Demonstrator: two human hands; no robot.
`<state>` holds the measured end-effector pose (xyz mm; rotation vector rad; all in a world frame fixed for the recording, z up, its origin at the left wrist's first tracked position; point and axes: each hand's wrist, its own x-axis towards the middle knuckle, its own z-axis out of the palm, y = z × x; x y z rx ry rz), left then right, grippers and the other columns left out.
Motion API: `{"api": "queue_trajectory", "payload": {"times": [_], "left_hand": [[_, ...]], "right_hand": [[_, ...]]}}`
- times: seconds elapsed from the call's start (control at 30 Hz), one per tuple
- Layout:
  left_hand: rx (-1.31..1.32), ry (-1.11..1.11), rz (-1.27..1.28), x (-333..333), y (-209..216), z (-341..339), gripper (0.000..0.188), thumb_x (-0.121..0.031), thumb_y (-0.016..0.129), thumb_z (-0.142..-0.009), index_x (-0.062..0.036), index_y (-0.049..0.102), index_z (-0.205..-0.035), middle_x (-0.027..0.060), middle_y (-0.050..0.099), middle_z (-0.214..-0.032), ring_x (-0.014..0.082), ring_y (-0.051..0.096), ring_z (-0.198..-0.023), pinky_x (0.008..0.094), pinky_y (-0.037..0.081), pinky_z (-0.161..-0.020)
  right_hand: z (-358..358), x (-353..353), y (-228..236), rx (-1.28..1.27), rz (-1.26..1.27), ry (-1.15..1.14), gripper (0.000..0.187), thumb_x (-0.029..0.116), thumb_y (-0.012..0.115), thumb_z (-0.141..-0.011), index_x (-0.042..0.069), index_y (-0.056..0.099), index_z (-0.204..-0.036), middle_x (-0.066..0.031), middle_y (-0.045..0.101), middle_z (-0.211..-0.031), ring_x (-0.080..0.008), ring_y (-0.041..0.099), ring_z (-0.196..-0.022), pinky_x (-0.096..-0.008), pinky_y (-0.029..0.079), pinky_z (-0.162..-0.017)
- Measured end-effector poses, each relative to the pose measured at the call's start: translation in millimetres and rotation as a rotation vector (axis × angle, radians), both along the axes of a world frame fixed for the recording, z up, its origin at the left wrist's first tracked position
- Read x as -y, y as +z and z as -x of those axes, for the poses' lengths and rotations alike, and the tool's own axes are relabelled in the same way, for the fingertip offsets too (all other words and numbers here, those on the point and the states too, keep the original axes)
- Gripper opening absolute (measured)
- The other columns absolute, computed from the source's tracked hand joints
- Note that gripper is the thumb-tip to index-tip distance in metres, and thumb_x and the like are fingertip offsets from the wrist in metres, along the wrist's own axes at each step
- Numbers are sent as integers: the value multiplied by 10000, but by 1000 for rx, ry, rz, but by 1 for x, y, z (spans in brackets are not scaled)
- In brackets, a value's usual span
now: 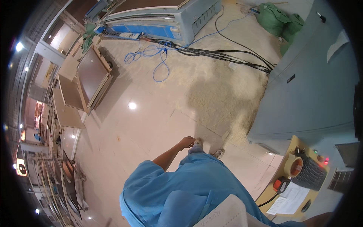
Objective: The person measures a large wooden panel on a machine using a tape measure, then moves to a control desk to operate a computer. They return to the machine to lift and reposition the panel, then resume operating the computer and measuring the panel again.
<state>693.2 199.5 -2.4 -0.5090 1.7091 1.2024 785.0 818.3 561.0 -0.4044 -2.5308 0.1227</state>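
My left hand (187, 142) hangs in front of my blue shirt (177, 181), above the tiled floor. Its fingers are loosely bent, and no object shows in them. Of my right arm (319, 220) only a strip of skin appears at the lower right rim; the hand itself is cut off. Nearest to that arm is a yellow desk board (309, 204) carrying a black keyboard (310, 173), a roll of tape (293, 166), an orange-and-black device (281, 184) on a black cable, printed paper sheets (291, 197) and a dark mouse (306, 206).
A tall grey-blue cabinet (302, 90) stands on the right beside sawdust (223, 98). Black cables (227, 56) and a coiled blue hose (160, 72) cross the floor near a large machine (181, 22). Brown panels (92, 77) lean at left; green sacks (272, 19) sit at the back.
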Motion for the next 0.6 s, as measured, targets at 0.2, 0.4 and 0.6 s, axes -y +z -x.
{"api": "queue_trajectory", "payload": {"times": [0.2,0.4,0.6], "left_hand": [[-100,122,-165,56,-4,34,412,-409,581,-1007,-102,615,-1281,85,682,-1142,207,670,-1032,384,524,-909],[-23,106,-102,135,-25,39,421,-401,577,-1006,-105,602,-1304,100,689,-1165,229,677,-1065,394,527,-930],[111,118,165,204,-42,28,384,-429,622,-970,-110,633,-1182,80,702,-1037,190,686,-903,372,540,-798]], "right_hand": [[-13,79,-7,-4,64,-70,279,217,648,-895,13,699,-1079,-90,649,-811,-200,598,-742,-339,482,-688],[-25,134,-1,-23,70,-180,281,212,645,-917,14,687,-1111,-69,632,-797,-169,576,-718,-313,466,-674],[-13,223,-32,17,343,44,283,208,641,-940,14,675,-1143,-47,616,-784,-138,554,-693,-288,450,-660]]}}
